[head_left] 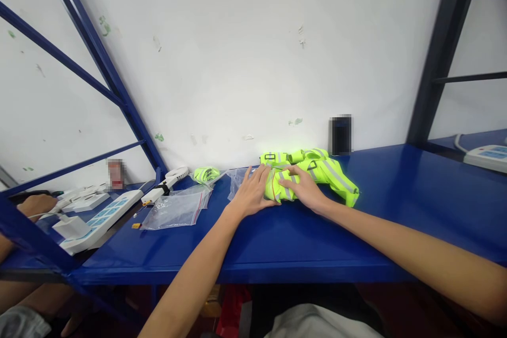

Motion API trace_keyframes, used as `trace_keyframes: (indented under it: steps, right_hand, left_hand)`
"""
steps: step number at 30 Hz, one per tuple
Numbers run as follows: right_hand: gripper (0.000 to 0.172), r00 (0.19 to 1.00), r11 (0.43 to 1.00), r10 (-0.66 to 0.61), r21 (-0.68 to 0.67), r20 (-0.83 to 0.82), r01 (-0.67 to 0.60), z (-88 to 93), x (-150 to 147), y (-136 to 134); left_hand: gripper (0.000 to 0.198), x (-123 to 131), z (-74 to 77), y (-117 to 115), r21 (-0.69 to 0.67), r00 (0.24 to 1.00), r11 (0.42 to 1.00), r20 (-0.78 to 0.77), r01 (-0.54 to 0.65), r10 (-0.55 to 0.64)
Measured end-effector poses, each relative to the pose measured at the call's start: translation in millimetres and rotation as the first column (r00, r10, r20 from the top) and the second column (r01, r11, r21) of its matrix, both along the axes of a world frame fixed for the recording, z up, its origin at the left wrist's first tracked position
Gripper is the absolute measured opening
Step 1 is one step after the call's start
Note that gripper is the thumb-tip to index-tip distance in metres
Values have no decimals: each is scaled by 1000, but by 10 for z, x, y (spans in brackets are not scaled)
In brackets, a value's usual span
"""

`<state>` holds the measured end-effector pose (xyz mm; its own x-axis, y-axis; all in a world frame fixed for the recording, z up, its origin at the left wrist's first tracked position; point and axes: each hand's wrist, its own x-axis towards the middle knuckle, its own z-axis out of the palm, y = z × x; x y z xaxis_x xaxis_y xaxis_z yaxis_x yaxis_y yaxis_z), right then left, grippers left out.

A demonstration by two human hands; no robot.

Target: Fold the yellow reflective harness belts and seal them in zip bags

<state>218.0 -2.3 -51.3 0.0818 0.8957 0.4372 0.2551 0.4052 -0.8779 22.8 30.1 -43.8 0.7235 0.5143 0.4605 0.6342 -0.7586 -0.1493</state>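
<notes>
A folded neon-yellow reflective strap bundle [285, 190] with grey stripes lies between my hands at the mouth of a clear zip bag [234, 184]. The bag's red seal line shows against the yellow. My left hand [250, 190] holds the bag from the left, thumb low and fingers over the top. From the right, my right hand [307, 188] grips the bundle, its fingertips on the fabric. How far the bundle sits inside the bag is hidden by my left hand. More loose yellow reflective straps [335, 177] with black buckles lie just behind and to the right.
Flat clear zip bags [176, 208], a white handheld fan [168, 182] and a rolled yellow strap [206, 175] lie left. A white power strip [105, 222] stands beyond. A blurred dark object [340, 135] leans on the wall. Another person's hand [37, 205] is far left.
</notes>
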Motion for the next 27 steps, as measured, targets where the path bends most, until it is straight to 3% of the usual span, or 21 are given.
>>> trace_keyframes:
  steps: [8, 13, 18, 27]
  right_hand:
    - [29, 999, 999, -4, 46, 44, 2, 6, -25, 23]
    - [30, 997, 998, 57, -13, 53, -56, 14, 19, 53]
    - [27, 994, 993, 113, 40, 5, -113, 9, 33, 73]
    - [29, 1000, 992, 16, 125, 20, -18, 25, -76, 51]
  left_hand:
    - [92, 84, -18, 0, 29, 1000, 1000, 20, 6, -6]
    - [89, 105, -70, 12, 28, 999, 1000, 33, -2, 1]
    - [91, 148, -65, -9, 5, 998, 1000, 55, 18, -19]
    - [88, 245, -44, -55, -32, 976, 997, 206, 76, -68]
